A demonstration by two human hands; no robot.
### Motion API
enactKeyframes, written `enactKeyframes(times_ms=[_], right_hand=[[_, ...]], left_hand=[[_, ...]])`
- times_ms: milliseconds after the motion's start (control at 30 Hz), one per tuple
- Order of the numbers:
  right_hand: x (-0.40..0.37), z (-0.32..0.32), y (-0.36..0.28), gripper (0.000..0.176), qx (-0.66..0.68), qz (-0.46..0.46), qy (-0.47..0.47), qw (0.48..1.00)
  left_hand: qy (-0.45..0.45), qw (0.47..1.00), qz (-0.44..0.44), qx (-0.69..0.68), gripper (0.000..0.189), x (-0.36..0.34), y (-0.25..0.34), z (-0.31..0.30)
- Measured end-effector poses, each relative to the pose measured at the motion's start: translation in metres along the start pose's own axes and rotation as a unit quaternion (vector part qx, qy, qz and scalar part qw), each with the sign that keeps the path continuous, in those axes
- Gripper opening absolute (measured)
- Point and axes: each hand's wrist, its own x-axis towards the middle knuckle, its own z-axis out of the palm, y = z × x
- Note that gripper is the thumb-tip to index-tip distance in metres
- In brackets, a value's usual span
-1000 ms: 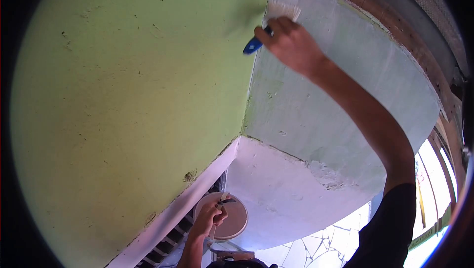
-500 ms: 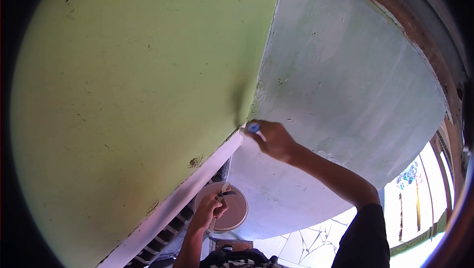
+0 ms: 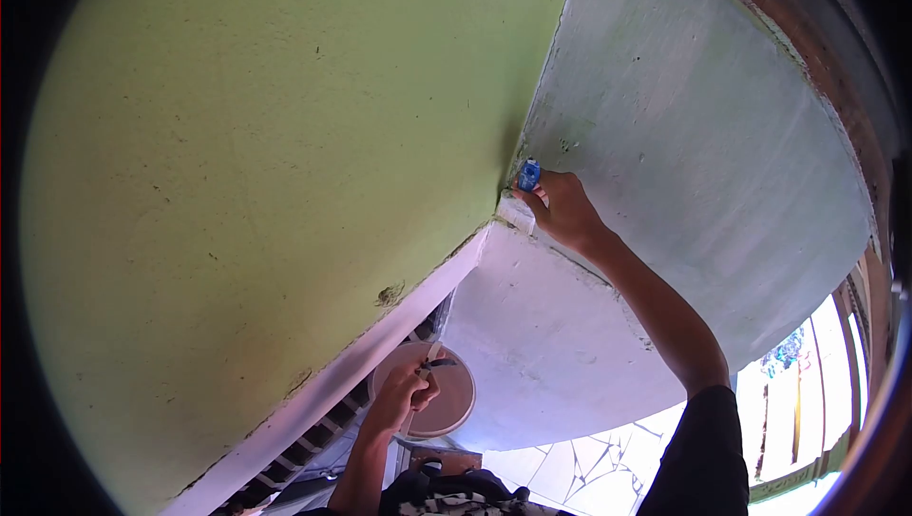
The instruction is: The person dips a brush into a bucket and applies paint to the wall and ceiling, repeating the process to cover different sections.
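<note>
Head view, looking up a wall corner. Right hand (image 3: pixel 567 214): fingers clenched on a brush (image 3: pixel 528 177), with its blue handle end above the knuckles and its bristles just below the fingertips, pressed into the corner where the green wall (image 3: pixel 285 136) meets the pale wall (image 3: pixel 703 136). Left hand (image 3: pixel 407 394), low and well apart: fingers curled at the rim of a round tub (image 3: pixel 458 407), apparently gripping its thin handle. Risk: bristles splayed by pressure may smear across the edge onto the green wall; a tilted tub could spill.
</note>
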Motion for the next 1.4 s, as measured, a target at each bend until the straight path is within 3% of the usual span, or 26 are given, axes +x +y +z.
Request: enactKeyframes(times_ms=[67,133,267,400,467,600,667,700,767,900,1000,1067,1133,1233,1367,1400], right_hand=[[0.0,0.003,0.005,0.009,0.015,-0.018,0.016,1.0],[0.0,0.004,-0.005,0.012,-0.134,-0.072,-0.023,0.988],[0.001,0.001,-0.011,0.015,-0.17,-0.109,-0.014,0.979],[0.028,-0.039,-0.034,0.013,-0.241,-0.123,0.02,0.962],[0.049,-0.061,-0.039,0.013,-0.289,-0.178,0.073,0.938],[0.081,-0.114,-0.074,0.012,-0.368,-0.175,0.104,0.907],[0.094,-0.132,-0.088,0.02,-0.472,-0.261,0.175,0.824],[0.104,-0.144,-0.093,0.02,-0.474,-0.264,0.178,0.821],[0.121,-0.171,-0.095,0.026,-0.53,-0.37,0.266,0.715],[0.142,-0.208,-0.09,0.025,-0.587,-0.405,0.249,0.655],[0.141,-0.193,-0.073,0.021,-0.613,-0.34,0.235,0.674],[0.122,-0.17,-0.062,0.018,-0.622,-0.356,0.203,0.667],[0.092,-0.131,-0.048,0.023,-0.567,-0.329,0.13,0.744],[0.041,-0.06,-0.025,0.019,-0.538,-0.345,0.098,0.763],[-0.046,0.039,-0.003,0.02,-0.347,-0.271,-0.037,0.897],[-0.066,0.061,0.002,0.022,-0.363,-0.296,-0.033,0.883]], left_hand=[[-0.003,1.0,0.003,-0.003,0.059,0.001,-0.001,0.0],[-0.003,1.0,0.001,-0.005,0.059,0.001,0.001,0.003],[0.001,1.0,-0.004,0.004,0.058,0.0,0.006,0.006],[0.001,1.0,0.0,0.006,0.057,0.0,0.007,0.006],[0.005,1.0,0.004,0.008,0.057,0.0,0.008,0.008],[-0.013,1.0,0.0,0.001,0.058,0.003,0.007,0.008],[0.0,1.0,-0.006,-0.006,0.059,0.004,0.007,0.009],[-0.007,1.0,-0.012,-0.013,0.057,0.005,0.005,0.006],[-0.01,1.0,-0.012,-0.014,0.056,0.007,0.005,0.006],[-0.007,1.0,-0.026,-0.016,0.052,0.009,0.009,0.01],[-0.005,1.0,-0.025,-0.002,0.051,0.01,0.017,0.015],[-0.013,1.0,-0.023,0.001,0.052,0.012,0.017,0.016],[-0.02,1.0,-0.02,0.004,0.052,0.015,0.016,0.014],[-0.019,1.0,-0.013,0.001,0.055,0.019,0.013,0.012],[-0.01,1.0,-0.014,-0.005,0.057,0.019,0.011,0.012],[-0.012,1.0,-0.016,-0.008,0.057,0.017,0.01,0.01]])
